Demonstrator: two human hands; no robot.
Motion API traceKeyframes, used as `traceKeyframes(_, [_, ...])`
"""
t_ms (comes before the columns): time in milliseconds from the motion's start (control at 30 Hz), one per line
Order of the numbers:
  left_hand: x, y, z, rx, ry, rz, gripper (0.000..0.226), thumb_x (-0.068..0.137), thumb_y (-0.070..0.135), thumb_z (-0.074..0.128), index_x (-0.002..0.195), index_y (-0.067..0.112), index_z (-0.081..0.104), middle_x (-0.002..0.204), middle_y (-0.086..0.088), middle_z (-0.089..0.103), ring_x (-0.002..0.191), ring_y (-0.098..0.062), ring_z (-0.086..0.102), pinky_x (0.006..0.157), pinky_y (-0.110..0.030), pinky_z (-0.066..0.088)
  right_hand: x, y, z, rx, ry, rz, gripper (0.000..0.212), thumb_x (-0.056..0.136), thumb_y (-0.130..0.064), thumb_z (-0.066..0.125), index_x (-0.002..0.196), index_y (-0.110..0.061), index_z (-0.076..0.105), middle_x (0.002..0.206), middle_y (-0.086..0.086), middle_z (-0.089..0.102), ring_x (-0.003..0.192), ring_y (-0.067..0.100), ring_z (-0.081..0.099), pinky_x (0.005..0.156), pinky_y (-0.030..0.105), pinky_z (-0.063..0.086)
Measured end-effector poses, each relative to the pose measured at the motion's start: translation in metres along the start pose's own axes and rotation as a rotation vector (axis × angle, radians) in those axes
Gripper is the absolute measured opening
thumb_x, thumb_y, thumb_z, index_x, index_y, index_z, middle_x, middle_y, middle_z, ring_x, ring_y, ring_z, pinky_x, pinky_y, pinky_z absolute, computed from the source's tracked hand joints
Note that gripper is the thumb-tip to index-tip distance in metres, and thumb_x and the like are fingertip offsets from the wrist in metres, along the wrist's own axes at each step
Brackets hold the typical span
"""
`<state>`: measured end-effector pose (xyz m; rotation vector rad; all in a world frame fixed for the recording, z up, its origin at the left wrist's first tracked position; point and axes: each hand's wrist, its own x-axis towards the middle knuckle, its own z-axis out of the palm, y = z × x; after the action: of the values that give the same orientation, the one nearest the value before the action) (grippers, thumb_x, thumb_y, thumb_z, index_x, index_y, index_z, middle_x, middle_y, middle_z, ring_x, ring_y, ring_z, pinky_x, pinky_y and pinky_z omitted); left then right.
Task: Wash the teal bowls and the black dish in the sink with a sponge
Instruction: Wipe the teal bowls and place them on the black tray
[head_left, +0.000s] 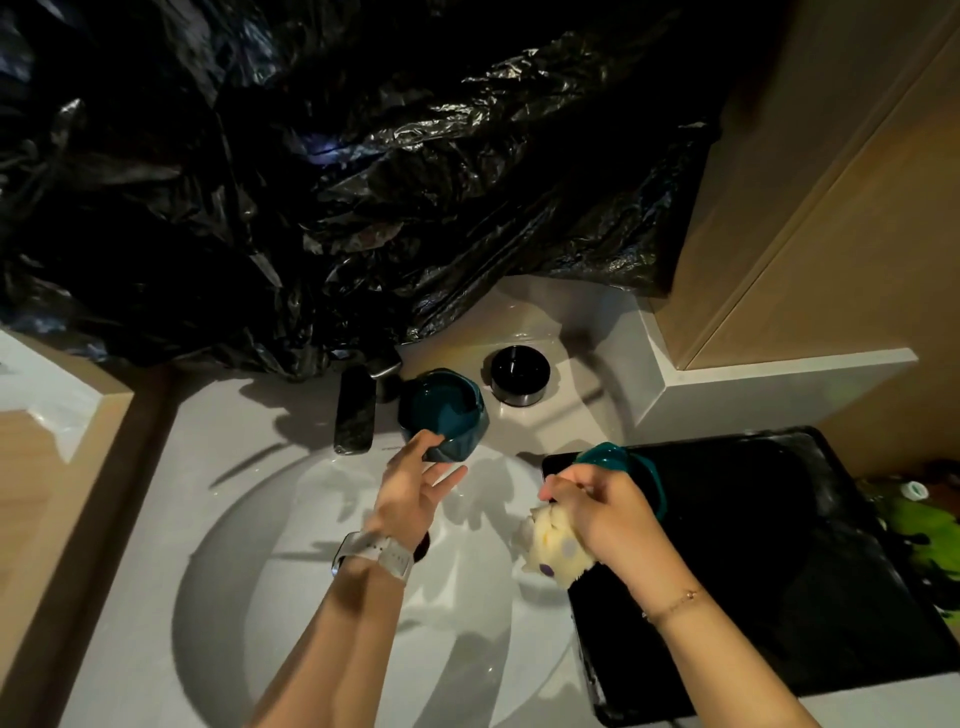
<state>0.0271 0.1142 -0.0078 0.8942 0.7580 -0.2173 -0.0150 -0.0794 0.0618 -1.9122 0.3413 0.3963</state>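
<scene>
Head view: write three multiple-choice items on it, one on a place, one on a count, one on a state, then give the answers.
1. Where does the black tray lie?
A. right of the basin
B. inside the basin
C. on the wooden cabinet

2. How many teal bowls show?
A. one
B. two
C. four

3. What is the right hand doing?
A. resting flat on the counter
B. turning the tap
C. gripping the sponge

Answers:
1. A, the tray sits on the counter beside the basin, on its right.
2. B, one bowl is near the tap at the left hand, the second bowl rests on the tray's near corner by the right hand.
3. C, its fingers are curled round the pale sponge over the tray's edge.
</scene>
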Motion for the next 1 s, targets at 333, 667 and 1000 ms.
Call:
traceKeyframes(333, [-0.040,0.003,-0.048,0.593,-0.151,0.353,0.054,0.071,0.024,0.085,0.113,0.005,0.059,0.107,-0.012,0.074,0.105,-0.027,0.070,0.096,-0.047,0.055,-0.021,0.005,-0.005,0.185,-0.009,0.115,0.020,0.090,-0.016,0.058,0.080,-0.005,0.071,0.062,0.003,0.056,0.050,0.011,0.051,0.040,0.019,0.033])
traceKeyframes(667, [-0.098,0.038,-0.045,1.525,-0.180,1.117,0.059,0.074,0.032,0.081,0.125,0.025,0.051,0.096,0.009,0.069,0.081,-0.012,0.064,0.073,-0.027,0.052,-0.050,0.003,-0.007,0.311,0.003,0.111,0.023,0.094,-0.017,0.052,0.087,-0.004,0.070,0.068,0.008,0.055,0.053,0.012,0.048,0.036,0.018,0.032])
traceKeyframes(1000, [-0.113,0.059,-0.036,1.871,-0.268,1.183,0.056,0.088,0.033,0.068,0.136,0.022,0.043,0.111,0.001,0.063,0.094,-0.015,0.057,0.077,-0.025,0.046,-0.064,0.010,0.006,0.403,-0.070,0.033,0.029,0.079,-0.032,0.075,0.104,-0.018,0.067,0.089,0.006,0.068,0.075,0.017,0.056,0.062,0.025,0.045])
